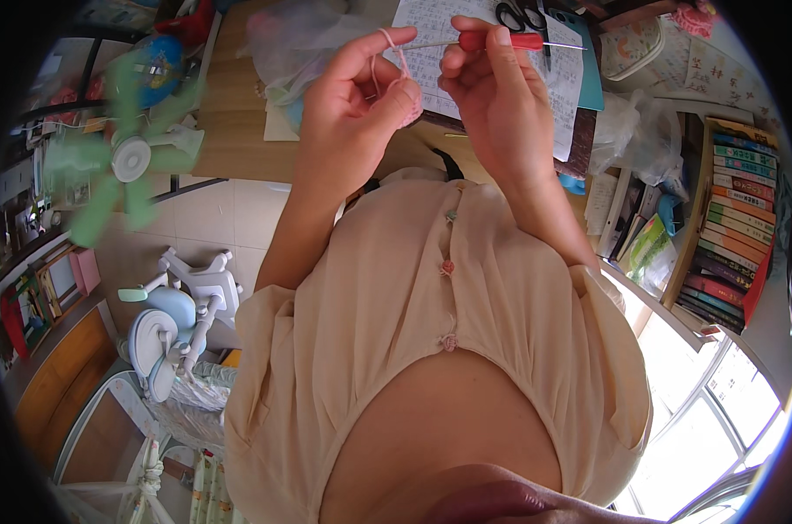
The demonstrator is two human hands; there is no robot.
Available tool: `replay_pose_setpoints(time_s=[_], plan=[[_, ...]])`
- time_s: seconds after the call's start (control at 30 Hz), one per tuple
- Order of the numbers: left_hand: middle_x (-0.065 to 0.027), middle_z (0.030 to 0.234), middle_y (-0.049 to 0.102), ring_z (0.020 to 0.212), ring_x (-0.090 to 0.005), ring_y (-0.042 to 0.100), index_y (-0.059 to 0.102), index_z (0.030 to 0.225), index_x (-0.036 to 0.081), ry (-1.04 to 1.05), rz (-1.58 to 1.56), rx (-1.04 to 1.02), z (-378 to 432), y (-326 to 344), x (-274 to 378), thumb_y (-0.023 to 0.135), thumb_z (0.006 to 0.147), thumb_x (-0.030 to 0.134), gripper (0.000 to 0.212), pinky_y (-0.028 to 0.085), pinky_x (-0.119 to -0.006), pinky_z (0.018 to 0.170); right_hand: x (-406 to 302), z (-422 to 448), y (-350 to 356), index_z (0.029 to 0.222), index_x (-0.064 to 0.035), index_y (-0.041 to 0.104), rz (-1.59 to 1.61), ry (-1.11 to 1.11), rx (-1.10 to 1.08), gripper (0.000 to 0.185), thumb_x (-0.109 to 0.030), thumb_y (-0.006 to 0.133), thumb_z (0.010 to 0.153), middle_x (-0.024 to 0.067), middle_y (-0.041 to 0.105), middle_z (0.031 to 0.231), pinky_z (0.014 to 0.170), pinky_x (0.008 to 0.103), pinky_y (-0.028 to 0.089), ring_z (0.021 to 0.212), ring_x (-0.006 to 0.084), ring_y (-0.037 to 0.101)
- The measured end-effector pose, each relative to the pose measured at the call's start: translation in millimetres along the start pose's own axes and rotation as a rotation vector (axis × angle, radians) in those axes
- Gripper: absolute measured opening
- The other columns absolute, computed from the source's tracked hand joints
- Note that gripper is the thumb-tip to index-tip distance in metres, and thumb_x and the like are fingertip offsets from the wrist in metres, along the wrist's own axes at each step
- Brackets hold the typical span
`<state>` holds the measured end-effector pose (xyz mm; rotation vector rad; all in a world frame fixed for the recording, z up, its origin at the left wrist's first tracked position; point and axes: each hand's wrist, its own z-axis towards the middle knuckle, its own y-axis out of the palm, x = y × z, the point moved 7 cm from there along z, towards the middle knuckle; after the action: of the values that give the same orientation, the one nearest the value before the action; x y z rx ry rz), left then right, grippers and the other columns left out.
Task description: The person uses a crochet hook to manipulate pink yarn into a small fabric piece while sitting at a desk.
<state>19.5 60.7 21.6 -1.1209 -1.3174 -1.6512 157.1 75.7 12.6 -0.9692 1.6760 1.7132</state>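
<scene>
Between thumb and fingers, my left hand (353, 108) pinches a small piece of pink crochet work (412, 112). A strand of pink yarn (402, 62) runs from it up over my raised left index finger. My right hand (504, 98) grips a crochet hook by its red handle (527, 42), thumb on top. The thin metal shaft points left, and its tip is beside the yarn at my left index finger. Whether the hook has caught the yarn, I cannot tell. Both hands are held up over the near edge of the desk.
Under my hands, handwritten paper sheets (435, 78) lie on the wooden desk (232, 124). Black-handled scissors (520, 16) and a clear plastic bag (291, 46) are at the back. A green fan (131, 159) spins at left. Books (740, 216) fill a shelf at right.
</scene>
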Motion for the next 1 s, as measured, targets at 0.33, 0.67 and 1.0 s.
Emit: replay_pose_setpoints(time_s=[0.33, 0.67, 1.0], plan=[[-0.0023, 0.075, 0.055, 0.068, -0.0071, 0.05, 0.049, 0.125, -0.005, 0.0, -0.015, -0.006, 0.6, 0.6, -0.7, 0.057, 0.085, -0.005, 0.041, 0.044, -0.023, 0.064, 4.7, -4.9, 0.5, 0.114, -0.0032, 0.056, 0.089, 0.085, 0.059, 0.034, -0.03, 0.039, 0.101, 0.0038, 0.059, 0.086, 0.08, 0.0312, 0.044, 0.084, 0.0148, 0.055], [-0.0023, 0.077, 0.057, 0.068, -0.0071, 0.052, 0.048, 0.126, -0.004, -0.007, -0.001, -0.009, 0.0, 2.4, -2.5, 0.057, 0.086, -0.003, 0.041, 0.045, -0.023, 0.065, -17.4, -13.3, 14.6, 0.108, 0.0014, 0.06, -0.353, -0.281, 0.03, 0.029, -0.021, 0.043, 0.1, 0.0086, 0.066, 0.088, 0.074, 0.0269, 0.046, 0.079, 0.0132, 0.058], [-0.0029, 0.079, 0.058, 0.066, -0.0087, 0.051, 0.049, 0.127, -0.002, 0.005, -0.115, -0.012, -0.1, 1.1, -4.9, 0.056, 0.088, -0.003, 0.04, 0.043, -0.024, 0.062, -31.5, -37.0, 46.8, 0.097, -0.0132, 0.067, -1.363, -1.239, -0.15, 0.03, -0.008, 0.069, 0.068, -0.0014, 0.063, 0.092, 0.069, 0.0311, 0.043, 0.08, 0.0176, 0.057]])
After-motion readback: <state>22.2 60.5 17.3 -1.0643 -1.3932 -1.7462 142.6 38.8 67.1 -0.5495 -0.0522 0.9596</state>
